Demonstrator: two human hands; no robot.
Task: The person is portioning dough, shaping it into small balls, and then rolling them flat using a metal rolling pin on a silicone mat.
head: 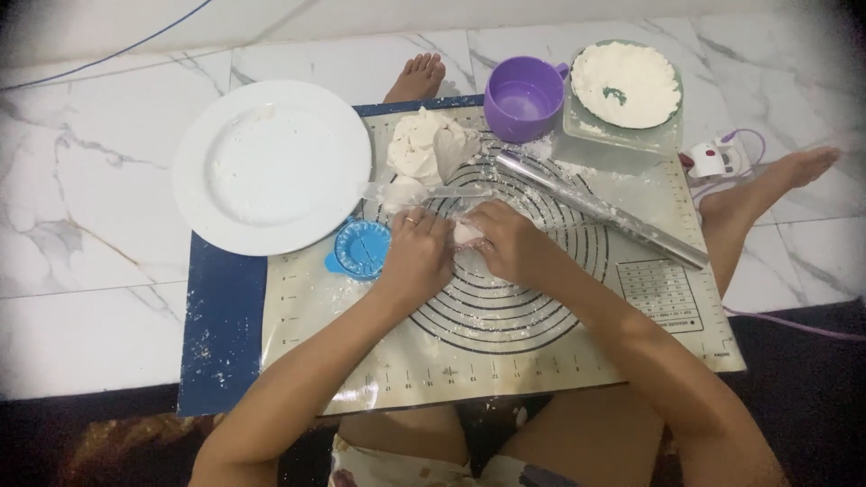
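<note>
Dough piece (466, 234), small, pale: pinched between the fingertips of both hands, above the middle of the baking mat (541, 352) with its printed rings. Most of it is hidden by the fingers; only a pale patch shows between the two hands.

Left hand (417, 254): knuckles up, fingers curled inward onto the dough piece, a ring on one finger. Forearm runs from the lower left edge of the mat up toward its centre.

Right hand (511, 242): knuckles up, fingers bent and closed on the same dough piece from the opposite side, fingertips meeting those of the left hand. Forearm comes in from the lower right corner of the mat.

Dough lump (428, 144), large, white: on the far part of the mat, beyond both hands.

Rolling pin (600, 209), wrapped in clear film: lying at a slant on the mat, to the right of the hands.

Dumpling press (361, 249), round, blue: on the mat, just beside the left hand.

White plate (271, 167): overlapping the far left corner of the mat, floured.

Purple cup (523, 97): at the far edge of the mat, near the dough lump.

Flour dish (626, 85): right of the purple cup, at the far right corner of the mat.

Bare feet (418, 77): on the marble floor beyond the mat.
</note>
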